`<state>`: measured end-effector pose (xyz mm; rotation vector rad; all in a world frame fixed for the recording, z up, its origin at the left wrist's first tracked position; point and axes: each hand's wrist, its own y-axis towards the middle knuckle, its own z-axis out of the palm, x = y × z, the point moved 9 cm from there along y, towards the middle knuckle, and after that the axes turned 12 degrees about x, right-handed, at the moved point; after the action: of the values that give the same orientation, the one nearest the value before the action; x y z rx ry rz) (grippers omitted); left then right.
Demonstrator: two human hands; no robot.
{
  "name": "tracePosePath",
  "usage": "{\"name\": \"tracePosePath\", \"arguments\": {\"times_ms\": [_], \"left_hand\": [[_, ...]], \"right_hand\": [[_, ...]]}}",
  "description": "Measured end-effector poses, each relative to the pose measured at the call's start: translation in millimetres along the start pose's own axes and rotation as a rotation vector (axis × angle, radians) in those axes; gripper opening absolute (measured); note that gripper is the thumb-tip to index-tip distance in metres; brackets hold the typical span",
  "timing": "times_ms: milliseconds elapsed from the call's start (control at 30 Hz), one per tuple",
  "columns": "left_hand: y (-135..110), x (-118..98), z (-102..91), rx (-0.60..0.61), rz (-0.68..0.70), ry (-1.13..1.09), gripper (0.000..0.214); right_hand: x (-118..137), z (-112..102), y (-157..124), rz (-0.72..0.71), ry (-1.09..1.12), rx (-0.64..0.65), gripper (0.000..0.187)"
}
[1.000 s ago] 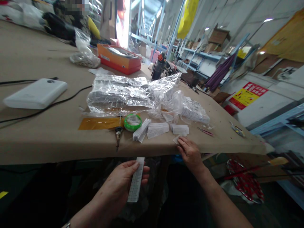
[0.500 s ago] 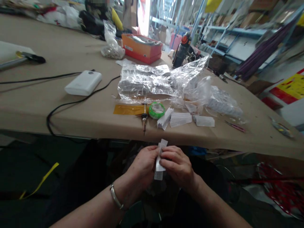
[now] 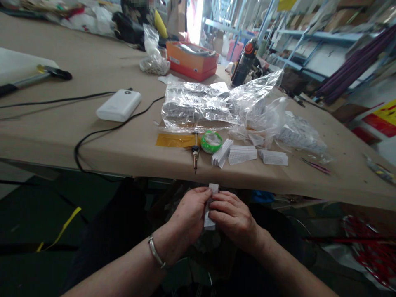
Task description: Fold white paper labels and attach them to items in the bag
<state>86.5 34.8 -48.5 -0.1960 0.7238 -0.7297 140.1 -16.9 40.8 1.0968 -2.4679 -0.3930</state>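
Observation:
Just off the table's front edge, my left hand and my right hand meet around narrow white printed strips. My left thumb and fingers pinch them from the left side. The fingers of my right hand are curled over them from the right. How many strips lie together cannot be made out. On the table beyond my hands are a fanned white strip stack, a second strip stack and a third strip stack. Beside them are a green-rimmed round tub and a thin pen-like tool with a metal tip.
A brown-covered table spans the view. On it are amber film, clear plastic packaging, a white power bank with a black cable, an orange box, a dark bottle and pink tweezers.
The strips, staggered and offset before, now lie lined up over each other between my hands. The whole view has shifted slightly, so the table things appear farther right.

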Motion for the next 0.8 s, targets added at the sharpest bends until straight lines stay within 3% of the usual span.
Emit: {"name": "tracePosePath", "arguments": {"times_ms": [267, 333, 400, 500, 600, 800], "left_hand": [[-5.7, -2.2, 6.7, 0.047, -0.024, 0.061, 0.009], [-9.1, -2.4, 8.3, 0.046, -0.055, 0.109, 0.006], [-13.1, -1.4, 10.4, 0.042, -0.098, 0.17, 0.008], [-18.5, 0.0, 12.6, 0.033, -0.136, 0.242, 0.011], [-21.0, 0.4, 14.1, 0.058, -0.126, 0.272, 0.014], [-23.4, 14.1, 13.7, 0.197, -0.231, 0.322, 0.017]], "right_hand": [[1.2, -5.4, -1.2, 0.054, 0.108, -0.011, 0.019], [-13.9, -13.2, -5.5, 0.19, 0.237, -0.105, 0.024], [-40.3, -16.0, -14.9, 0.426, 0.383, -0.209, 0.024], [-72.0, 1.8, -25.2, 0.719, 0.644, -0.197, 0.018], [-79.9, 20.6, -21.6, 0.783, 0.868, -0.112, 0.016], [-78.9, 30.1, -19.9, 0.828, 1.098, -0.136, 0.012]]}}
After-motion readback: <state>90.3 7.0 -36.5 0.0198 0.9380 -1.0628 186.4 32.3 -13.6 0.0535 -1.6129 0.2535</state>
